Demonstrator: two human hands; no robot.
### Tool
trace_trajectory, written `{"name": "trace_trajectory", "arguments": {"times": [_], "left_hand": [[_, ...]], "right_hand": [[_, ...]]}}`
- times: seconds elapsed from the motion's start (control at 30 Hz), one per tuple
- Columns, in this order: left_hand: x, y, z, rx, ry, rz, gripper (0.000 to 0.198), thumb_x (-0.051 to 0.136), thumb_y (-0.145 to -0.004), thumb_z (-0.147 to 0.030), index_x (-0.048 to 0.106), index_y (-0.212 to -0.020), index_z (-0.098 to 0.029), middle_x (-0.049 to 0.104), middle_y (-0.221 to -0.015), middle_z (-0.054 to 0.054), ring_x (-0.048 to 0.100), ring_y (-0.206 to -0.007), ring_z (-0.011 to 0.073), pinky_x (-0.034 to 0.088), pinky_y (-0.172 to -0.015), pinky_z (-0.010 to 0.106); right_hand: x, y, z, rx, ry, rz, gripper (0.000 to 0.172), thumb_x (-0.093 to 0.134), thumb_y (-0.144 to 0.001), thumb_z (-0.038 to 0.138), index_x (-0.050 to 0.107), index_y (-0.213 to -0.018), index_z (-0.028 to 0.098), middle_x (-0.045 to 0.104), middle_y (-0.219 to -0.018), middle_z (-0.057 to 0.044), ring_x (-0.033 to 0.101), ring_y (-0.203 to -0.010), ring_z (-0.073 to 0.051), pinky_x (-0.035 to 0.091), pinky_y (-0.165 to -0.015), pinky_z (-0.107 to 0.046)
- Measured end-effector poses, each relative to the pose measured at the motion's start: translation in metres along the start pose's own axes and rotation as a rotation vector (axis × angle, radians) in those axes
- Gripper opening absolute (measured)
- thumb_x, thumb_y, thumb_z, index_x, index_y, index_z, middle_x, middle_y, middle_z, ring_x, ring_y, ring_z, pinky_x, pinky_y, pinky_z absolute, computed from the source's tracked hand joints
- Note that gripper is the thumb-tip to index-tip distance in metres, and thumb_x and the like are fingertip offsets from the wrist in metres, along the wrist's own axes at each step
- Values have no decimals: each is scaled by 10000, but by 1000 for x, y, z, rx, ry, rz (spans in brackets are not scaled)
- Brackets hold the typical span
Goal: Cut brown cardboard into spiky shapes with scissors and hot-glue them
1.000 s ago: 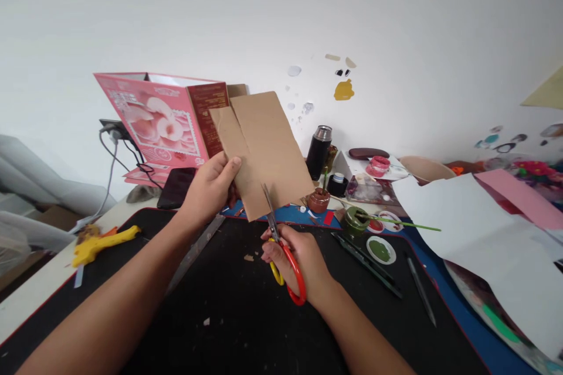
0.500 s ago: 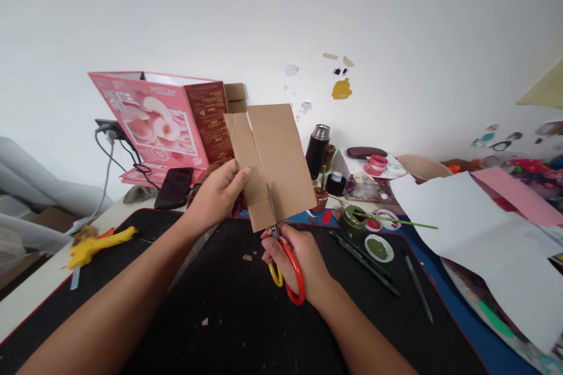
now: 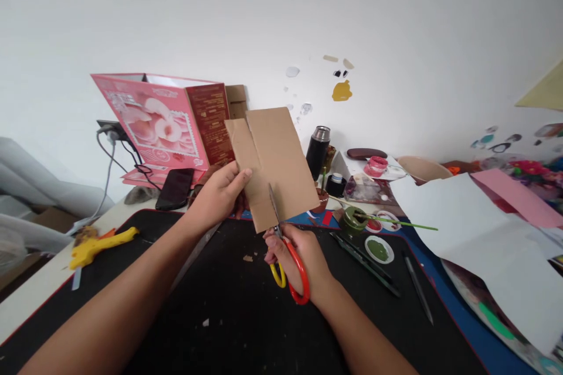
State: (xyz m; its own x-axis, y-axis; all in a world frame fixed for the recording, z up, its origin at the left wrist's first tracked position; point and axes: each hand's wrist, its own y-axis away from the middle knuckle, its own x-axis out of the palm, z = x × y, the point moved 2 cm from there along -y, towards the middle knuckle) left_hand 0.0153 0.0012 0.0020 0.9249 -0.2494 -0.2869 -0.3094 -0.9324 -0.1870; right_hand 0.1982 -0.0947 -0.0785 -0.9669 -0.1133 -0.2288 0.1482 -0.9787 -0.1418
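On a table [image 3: 26, 302] with a black mat [image 3: 246, 328], a pink box [image 3: 165, 126] stood behind cardboard [image 3: 281, 155] and scissors [image 3: 292, 249].
The box's front carried a peach picture [image 3: 166, 129] with pale lettering; its dark red side bore rows of gold print [image 3: 209, 120], all too small to read. The cardboard was held up above the mat, its long axis slanting from lower right to upper left, with a slit running down from its top edge. The left hand [image 3: 222, 190] gripped its left side, thumb on the near face. The right hand [image 3: 303, 255] was closed around the red and yellow handles of the scissors, which pointed up and slightly left, one blade across the near face.
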Motion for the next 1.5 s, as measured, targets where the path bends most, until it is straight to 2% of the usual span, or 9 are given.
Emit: {"name": "trace_trajectory", "arguments": {"times": [0.27, 0.53, 0.67, 0.93, 1.23, 1.5], "left_hand": [[1, 1, 1, 29, -27, 26, 289, 570, -1042, -506, 492, -938, -247, 607, -518, -51, 527, -331, 137, 364, -335, 209], [0, 0, 3, 27, -20, 37, 349, 595, -1032, -551, 474, -893, -254, 608, -538, -42, 523, -335, 132, 348, -332, 215], [0, 0, 5, -12, 19, 89, 370, 569, -1035, -588, 470, -914, -253, 639, -538, -29, 534, -328, 139, 339, -330, 213], [0, -1, 6, -3, 3, 114, 395, 601, -1021, -605, 471, -899, -252, 638, -533, -38, 542, -327, 132, 362, -329, 207], [-3, 0, 5, 5, 54, 148, 423, 601, -1026, -641, 486, -929, -246, 663, -547, -30, 562, -343, 134, 390, -335, 202], [-4, 0, 4, 14, 69, 161, 430, 614, -1026, -640, 482, -933, -242, 662, -551, -37, 551, -339, 120, 368, -333, 184]], "right_hand": [[-2, 0, -2, 0, 81, 3, 541, 620, -1036, 726, 724, -951, 201, 793, -735, -61, 826, -689, -239, 606, -654, -281], [-1, 0, -2, -3, 87, 3, 517, 622, -1054, 696, 687, -890, 210, 776, -689, -48, 788, -630, -211, 583, -631, -266], [0, 1, -4, 14, 48, -2, 517, 641, -1049, 681, 645, -825, 215, 757, -680, -41, 759, -586, -194, 566, -580, -245], [0, 1, -3, 17, 113, 0, 498, 639, -1050, 664, 631, -817, 224, 699, -635, -14, 671, -521, -167, 496, -538, -240], [2, 3, -1, 46, 16, -13, 527, 663, -1009, 713, 633, -822, 221, 640, -604, 0, 629, -519, -166, 464, -511, -243], [4, 3, 1, 57, -26, -6, 548, 653, -1002, 738, 649, -844, 213, 603, -582, 15, 595, -487, -152, 439, -494, -236]]}}
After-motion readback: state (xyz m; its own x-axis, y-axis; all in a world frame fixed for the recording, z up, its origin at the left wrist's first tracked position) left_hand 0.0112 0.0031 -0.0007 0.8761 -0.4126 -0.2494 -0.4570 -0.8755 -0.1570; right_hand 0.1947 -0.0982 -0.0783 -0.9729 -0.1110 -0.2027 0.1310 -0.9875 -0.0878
